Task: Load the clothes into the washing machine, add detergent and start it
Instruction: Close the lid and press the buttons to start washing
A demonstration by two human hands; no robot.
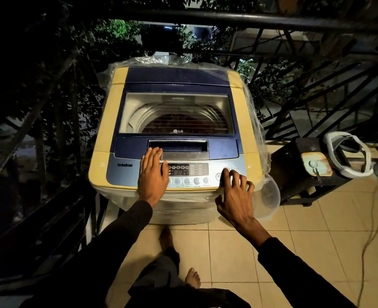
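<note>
Lid (177, 112) down, clothes (174, 124) in the drum. Left hand (153, 174) flat on the panel (188, 172), right hand (235, 192) spread, forefinger at the power button (226, 169). Starting step: next, a firm press.

Glossy plastic washing machine (103, 130), crinkled clear plastic sheet (256, 121), smooth floor tiles (294, 241).
</note>
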